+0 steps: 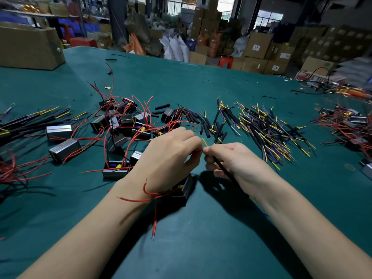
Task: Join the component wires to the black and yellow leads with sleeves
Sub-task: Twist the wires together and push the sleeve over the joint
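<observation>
Hands pinch thin yellow-tipped black lead over green felt table.

A black lead with a yellow inner wire poking up from its tip is held just above the worktop; its black body slants down toward five o'clock. At seven o'clock from it a black box-shaped component lies with its red wires curling away toward seven and six o'clock. More components with tangled red wires lie in a heap at ten o'clock. Short black sleeves are scattered at twelve o'clock, some touching one another. A wide pile of black leads with yellow and blue ends is spread at two o'clock, lying criss-cross.
</observation>
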Available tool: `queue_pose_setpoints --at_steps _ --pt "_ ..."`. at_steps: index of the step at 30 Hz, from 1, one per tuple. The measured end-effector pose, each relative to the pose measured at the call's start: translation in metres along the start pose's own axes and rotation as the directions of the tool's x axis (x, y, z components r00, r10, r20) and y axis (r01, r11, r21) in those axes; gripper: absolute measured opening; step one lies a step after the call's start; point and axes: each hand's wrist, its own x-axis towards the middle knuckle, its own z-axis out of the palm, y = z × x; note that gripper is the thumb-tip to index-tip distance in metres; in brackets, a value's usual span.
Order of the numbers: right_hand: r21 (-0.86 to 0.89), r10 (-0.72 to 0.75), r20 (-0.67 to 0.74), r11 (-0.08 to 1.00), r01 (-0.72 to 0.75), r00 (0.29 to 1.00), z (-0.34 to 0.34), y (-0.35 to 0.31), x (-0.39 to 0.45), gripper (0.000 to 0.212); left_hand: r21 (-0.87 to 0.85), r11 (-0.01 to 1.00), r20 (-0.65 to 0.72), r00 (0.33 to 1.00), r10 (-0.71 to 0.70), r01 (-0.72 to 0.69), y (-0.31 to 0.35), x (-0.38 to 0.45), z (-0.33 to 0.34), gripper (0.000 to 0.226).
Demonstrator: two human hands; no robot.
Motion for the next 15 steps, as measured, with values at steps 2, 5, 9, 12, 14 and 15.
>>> queue_pose_setpoints --at_steps 2,5,9,12,14,15 --pt "0.036 0.047 0.005 0.998 -0.048 0.999 0.0012 -0.0001 0.0003 0.024 0.023 1.000 -0.006 1.000 0.020 -0.020 0.0006 0.0003 -0.0004 0.011" --pt "0.135 0.130 0.032 0.982 -0.133 0.991 0.0036 -0.0010 0.0010 0.023 0.085 0.993 0.011 0.997 0.081 -0.081 -0.0007 0.0014 -0.0020 0.018" --pt "0.257 0.270 0.108 0.922 -0.289 0.957 0.0035 -0.0039 0.0009 0.022 0.157 0.970 0.043 0.982 0.182 -0.186 -0.0015 0.0033 -0.0017 0.017" --pt "0.327 0.293 0.173 0.883 -0.336 0.940 0.0004 -0.0051 0.0001 0.023 0.135 0.975 0.025 0.984 0.174 -0.175 -0.0037 0.0031 0.0016 0.016" --pt "0.309 0.240 0.151 0.910 -0.276 0.959 0.0001 -0.0045 -0.0001 0.020 -0.003 0.999 0.031 0.999 0.036 -0.036 -0.0058 0.0022 0.0017 0.011" --pt "0.279 0.195 0.129 0.934 -0.225 0.972 0.0005 -0.0042 -0.0001 0.018 -0.108 0.992 0.040 0.997 -0.068 0.071 -0.0071 0.0020 0.0011 0.011"
